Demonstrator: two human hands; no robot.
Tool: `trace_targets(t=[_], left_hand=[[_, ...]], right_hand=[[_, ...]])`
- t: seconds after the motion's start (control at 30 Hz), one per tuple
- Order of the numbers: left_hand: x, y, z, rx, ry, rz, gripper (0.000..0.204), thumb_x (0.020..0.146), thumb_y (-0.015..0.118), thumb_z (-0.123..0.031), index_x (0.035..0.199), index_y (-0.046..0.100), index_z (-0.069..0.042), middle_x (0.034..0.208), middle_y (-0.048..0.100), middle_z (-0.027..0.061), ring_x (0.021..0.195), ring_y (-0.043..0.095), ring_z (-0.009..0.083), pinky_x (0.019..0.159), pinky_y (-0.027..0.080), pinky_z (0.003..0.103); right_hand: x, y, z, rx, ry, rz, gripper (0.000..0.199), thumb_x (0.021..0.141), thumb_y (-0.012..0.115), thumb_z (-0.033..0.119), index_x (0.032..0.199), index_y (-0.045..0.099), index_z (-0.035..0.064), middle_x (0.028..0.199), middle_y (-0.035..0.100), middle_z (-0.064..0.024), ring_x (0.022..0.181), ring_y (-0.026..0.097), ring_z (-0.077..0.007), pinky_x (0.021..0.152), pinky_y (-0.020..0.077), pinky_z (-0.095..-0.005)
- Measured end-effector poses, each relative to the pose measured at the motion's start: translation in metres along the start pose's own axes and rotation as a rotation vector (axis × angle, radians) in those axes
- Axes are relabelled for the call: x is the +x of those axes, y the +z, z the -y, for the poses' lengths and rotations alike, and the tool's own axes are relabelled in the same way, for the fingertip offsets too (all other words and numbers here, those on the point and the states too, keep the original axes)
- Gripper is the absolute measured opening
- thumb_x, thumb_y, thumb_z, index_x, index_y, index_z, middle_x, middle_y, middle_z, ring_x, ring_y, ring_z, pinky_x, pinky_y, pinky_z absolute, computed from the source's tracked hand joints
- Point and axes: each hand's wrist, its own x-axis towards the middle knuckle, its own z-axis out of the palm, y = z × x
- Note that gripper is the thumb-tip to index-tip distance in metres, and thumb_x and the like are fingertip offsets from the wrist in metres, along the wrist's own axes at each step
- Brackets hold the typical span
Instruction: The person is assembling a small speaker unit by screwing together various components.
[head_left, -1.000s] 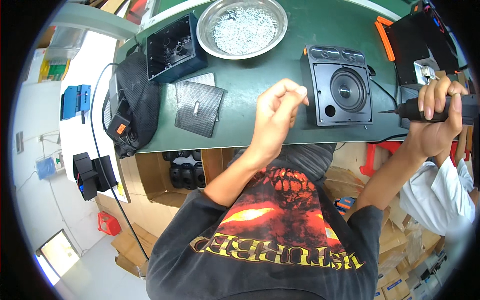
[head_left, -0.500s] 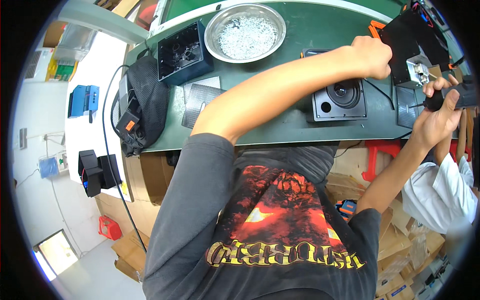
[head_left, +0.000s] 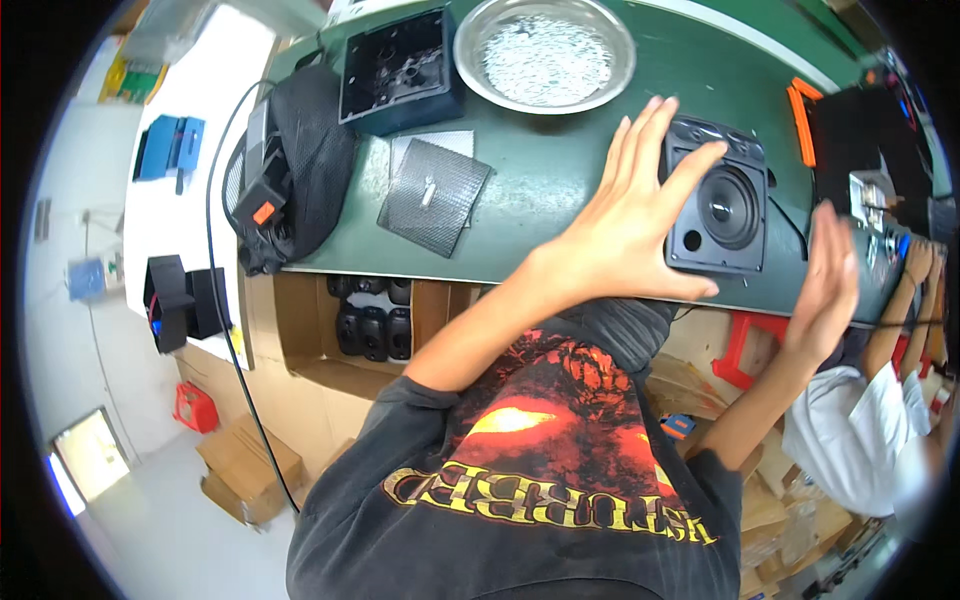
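A black speaker unit (head_left: 757,190) with a round cone lies face up on the green bench, near its front edge. My left hand (head_left: 635,215) is spread wide at the speaker's left side. One finger reaches over the face, and the thumb points along the lower edge; whether it touches cannot be told. To the right of the speaker, my right hand (head_left: 829,285) is raised with fingers straight and holds nothing. Left of my hands, a perforated grey metal sheet (head_left: 425,215) lies over a paler one, with a small pale piece on top.
A steel bowl (head_left: 626,72) of small shiny parts and a dark open box (head_left: 398,118) stand at the back. A black mesh bag (head_left: 318,170) lies left. Orange-handled black equipment (head_left: 850,130) stands right, near another person's hands (head_left: 922,262). A cable (head_left: 211,220) hangs at left.
My right hand has let go of the dark power screwdriver and moved left and down. My left hand has come back from the black equipment to the speaker and opened. The view has shifted.
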Motion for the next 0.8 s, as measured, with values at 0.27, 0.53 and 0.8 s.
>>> trace_targets(t=[0.27,0.53,0.8], left_hand=[[-0.009,0.017,0.032,-0.158,-0.063,-0.062,0.165,0.052,0.1,-0.036,0.165,-0.012,0.009,0.163,0.026,0.0397,0.152,0.029,0.0564,0.128,0.027,0.056],[-0.009,0.02,0.039,-0.105,-0.035,-0.106,0.149,0.05,0.097,-0.039,0.161,0.015,0.016,0.158,0.032,0.0403,0.147,0.036,0.0561,0.126,0.032,0.055],[-0.009,0.032,0.047,-0.14,0.079,-0.236,0.151,0.041,0.1,-0.045,0.155,0.024,0.019,0.156,0.034,0.0425,0.146,0.036,0.0573,0.126,0.031,0.056]], right_hand=[[-0.006,0.082,0.041,-0.989,-0.577,0.853,0.126,0.058,0.096,0.042,0.164,0.038,0.005,0.168,0.039,-0.0211,0.161,0.026,-0.0417,0.132,0.0191,-0.0567],[0.041,0.103,0.038,-1.022,-0.484,1.212,0.135,0.039,0.09,0.023,0.164,0.04,0.0101,0.158,0.04,-0.0246,0.148,0.04,-0.0477,0.123,0.0362,-0.0524],[0.04,0.103,0.032,-1.024,-0.602,1.177,0.119,0.047,0.085,0.032,0.158,0.049,0.0066,0.159,0.042,-0.0256,0.147,0.046,-0.0475,0.12,0.0403,-0.0542]])
